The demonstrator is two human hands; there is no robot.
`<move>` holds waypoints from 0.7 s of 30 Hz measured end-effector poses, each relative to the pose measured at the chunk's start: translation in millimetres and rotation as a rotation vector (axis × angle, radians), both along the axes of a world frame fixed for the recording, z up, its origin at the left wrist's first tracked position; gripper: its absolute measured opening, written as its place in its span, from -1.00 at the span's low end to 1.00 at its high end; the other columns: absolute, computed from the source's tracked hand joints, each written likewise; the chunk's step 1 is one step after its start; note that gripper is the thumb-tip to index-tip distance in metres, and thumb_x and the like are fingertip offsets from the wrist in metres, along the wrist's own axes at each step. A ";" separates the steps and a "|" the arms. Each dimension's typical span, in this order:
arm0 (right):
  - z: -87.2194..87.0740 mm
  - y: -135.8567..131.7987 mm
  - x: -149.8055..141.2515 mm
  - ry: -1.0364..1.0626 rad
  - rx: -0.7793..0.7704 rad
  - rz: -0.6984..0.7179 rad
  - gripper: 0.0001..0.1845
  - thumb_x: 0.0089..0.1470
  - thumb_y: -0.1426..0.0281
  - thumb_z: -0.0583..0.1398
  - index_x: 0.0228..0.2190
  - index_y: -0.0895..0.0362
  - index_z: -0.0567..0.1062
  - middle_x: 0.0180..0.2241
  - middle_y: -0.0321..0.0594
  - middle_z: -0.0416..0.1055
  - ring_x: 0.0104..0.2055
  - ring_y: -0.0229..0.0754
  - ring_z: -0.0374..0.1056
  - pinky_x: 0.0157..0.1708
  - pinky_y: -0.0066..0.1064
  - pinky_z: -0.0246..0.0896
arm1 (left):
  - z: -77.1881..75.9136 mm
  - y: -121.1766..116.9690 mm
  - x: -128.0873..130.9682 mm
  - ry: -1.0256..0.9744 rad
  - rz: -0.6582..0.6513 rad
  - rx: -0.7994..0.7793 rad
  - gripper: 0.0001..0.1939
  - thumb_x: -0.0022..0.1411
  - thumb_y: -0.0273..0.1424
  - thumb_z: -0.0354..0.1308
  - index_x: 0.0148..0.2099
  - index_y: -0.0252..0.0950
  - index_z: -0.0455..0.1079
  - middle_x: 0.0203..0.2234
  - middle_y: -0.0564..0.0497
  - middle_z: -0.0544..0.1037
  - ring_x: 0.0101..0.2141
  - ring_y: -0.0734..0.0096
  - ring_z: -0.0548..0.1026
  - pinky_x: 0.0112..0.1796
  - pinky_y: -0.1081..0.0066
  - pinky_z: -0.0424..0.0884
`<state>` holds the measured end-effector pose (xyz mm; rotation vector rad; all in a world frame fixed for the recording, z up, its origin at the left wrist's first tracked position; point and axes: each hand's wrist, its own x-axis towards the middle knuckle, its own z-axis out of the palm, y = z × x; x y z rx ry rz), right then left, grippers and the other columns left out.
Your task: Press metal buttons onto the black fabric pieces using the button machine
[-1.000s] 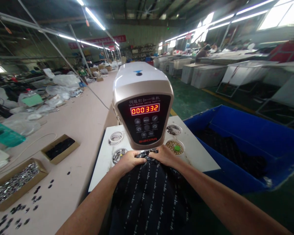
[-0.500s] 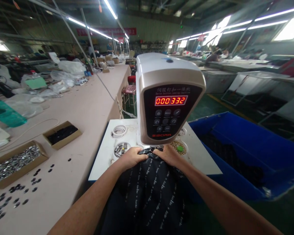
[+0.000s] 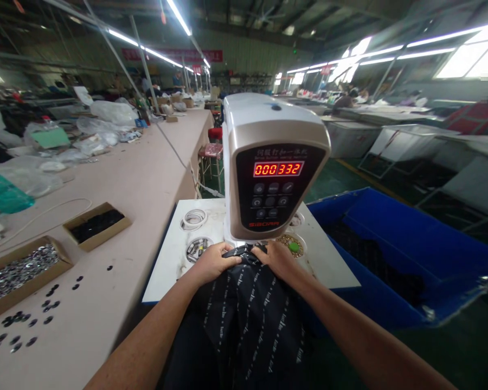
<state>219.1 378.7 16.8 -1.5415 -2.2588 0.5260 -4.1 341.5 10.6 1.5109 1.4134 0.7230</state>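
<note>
A black garment with white printed lettering hangs toward me from beneath the head of a button-fastening machine, whose red display reads 000332. My left hand grips the garment's gathered upper edge on the left, thumb pointing inward. On the right, my right hand pinches the same edge with its thumb near the middle. Both hands are just under the machine head, on the white machine table. The exact spot under the head is partly hidden. A cup of metal parts lies beside my left hand, and a cup of brass-coloured pieces beside my right.
Along the left runs a long table with a box of silvery snap parts, a box of black pieces and scattered dark discs. A blue bin holding dark cloth stands at the right. Other people work in the background.
The view has shifted slightly, so the machine and tables appear a little further left. Both hands keep their grip on the garment edge, and the display number is the same.
</note>
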 end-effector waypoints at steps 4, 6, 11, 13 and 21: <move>-6.6 -1.4 -0.7 -0.023 0.015 0.003 -0.70 0.31 0.21 0.14 -0.19 0.10 0.60 -0.27 -0.09 0.64 -0.17 0.01 0.55 -0.23 -0.36 0.24 | -1.5 0.6 -0.1 0.008 0.000 0.024 -0.67 0.08 -0.12 0.28 -0.25 -0.27 0.43 -0.35 0.05 0.56 -0.26 0.20 0.48 -0.22 0.33 0.30; -8.5 -1.7 -0.4 -0.013 0.016 -0.011 -0.69 0.31 0.18 0.13 -0.18 0.10 0.60 -0.25 -0.09 0.63 -0.15 0.01 0.54 -0.23 -0.37 0.23 | -1.7 0.9 0.1 0.010 -0.005 0.025 -0.68 0.08 -0.13 0.27 -0.25 -0.27 0.44 -0.35 0.04 0.56 -0.25 0.20 0.48 -0.22 0.34 0.30; -10.9 -1.1 0.1 0.009 0.004 -0.037 -0.70 0.28 0.16 0.17 -0.13 0.08 0.58 -0.23 -0.13 0.63 -0.12 -0.02 0.53 -0.21 -0.39 0.23 | -0.2 -0.4 -0.3 0.010 -0.021 0.021 -0.68 0.09 -0.14 0.26 -0.22 -0.28 0.44 -0.34 0.04 0.55 -0.25 0.20 0.46 -0.22 0.34 0.29; -11.7 -0.9 -0.1 0.013 0.002 -0.049 -0.70 0.28 0.17 0.18 -0.12 0.08 0.58 -0.23 -0.12 0.63 -0.12 -0.02 0.53 -0.19 -0.39 0.22 | 1.6 -2.0 -0.6 0.002 -0.035 0.022 -0.69 0.11 -0.16 0.23 -0.21 -0.28 0.43 -0.33 0.04 0.55 -0.24 0.21 0.46 -0.21 0.35 0.30; -13.4 -0.9 1.2 0.005 0.017 -0.044 -0.75 0.27 0.25 0.16 -0.13 0.10 0.55 -0.29 -0.13 0.62 -0.20 -0.02 0.52 -0.27 -0.38 0.15 | 5.7 -5.3 -1.3 0.003 -0.042 0.011 -0.72 0.12 -0.20 0.21 -0.19 -0.27 0.42 -0.33 0.06 0.54 -0.24 0.22 0.46 -0.22 0.36 0.30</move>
